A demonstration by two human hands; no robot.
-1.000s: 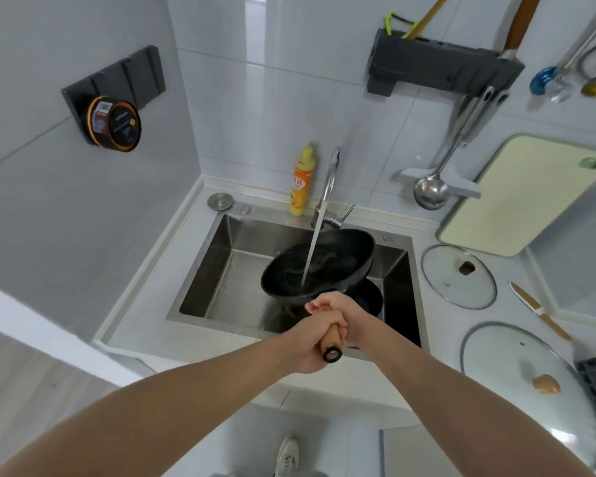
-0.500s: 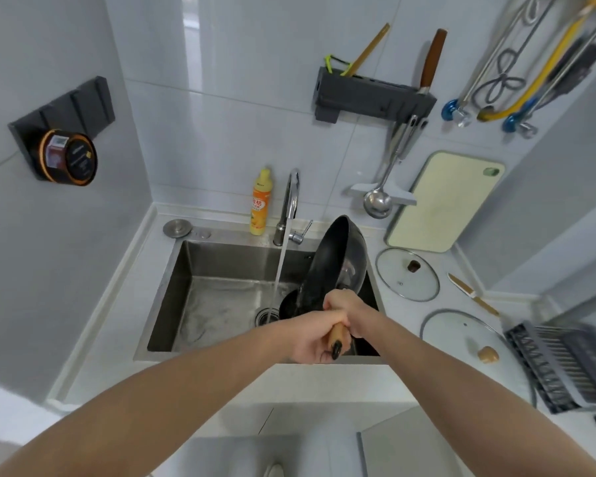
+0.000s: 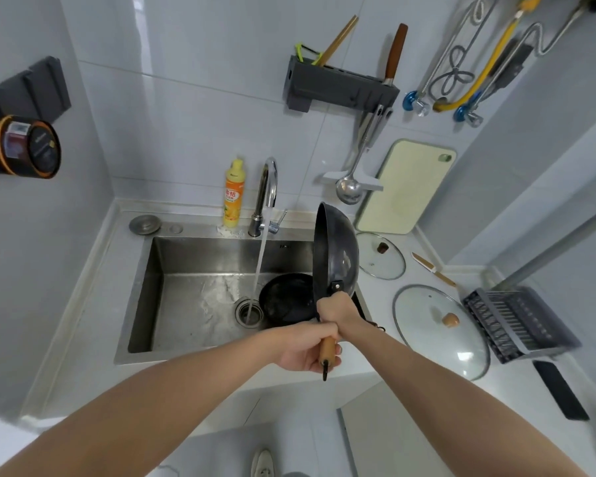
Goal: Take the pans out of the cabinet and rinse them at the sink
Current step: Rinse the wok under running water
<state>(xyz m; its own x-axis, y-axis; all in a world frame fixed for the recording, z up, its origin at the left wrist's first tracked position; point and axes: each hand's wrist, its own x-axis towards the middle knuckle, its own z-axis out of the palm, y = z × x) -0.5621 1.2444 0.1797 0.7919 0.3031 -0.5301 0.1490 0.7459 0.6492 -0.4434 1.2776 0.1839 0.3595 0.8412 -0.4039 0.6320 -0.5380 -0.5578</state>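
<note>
**Wok tipped on edge at the sink's right rim**

Both hands hold one handle: the right hand (image 3: pixel 338 313) is wrapped around it close to the bowl, and the left hand (image 3: pixel 307 346) is curled round the wooden end nearest the body. The wok (image 3: pixel 336 254) stands almost on its rim above the right side of the sink (image 3: pixel 186 304), its hollow turned left toward the basin. A second, smaller pan (image 3: pixel 284 297) lies flat in the basin just beside the drain. Water from the tap (image 3: pixel 267 194) falls straight into the drain, clear of both pans.

By my reading this is the draining step for the wok, with the smaller pan's rinse possibly not done; whether it is wet I cannot tell.

Next comes a place to set the wok down. Room on the right is tight: a small glass lid (image 3: pixel 381 256) lies just past the wok's back, a large glass lid (image 3: pixel 441 330) and a dish rack (image 3: pixel 516 325) fill the counter beyond. The counter left of the basin offers more open room.
</note>
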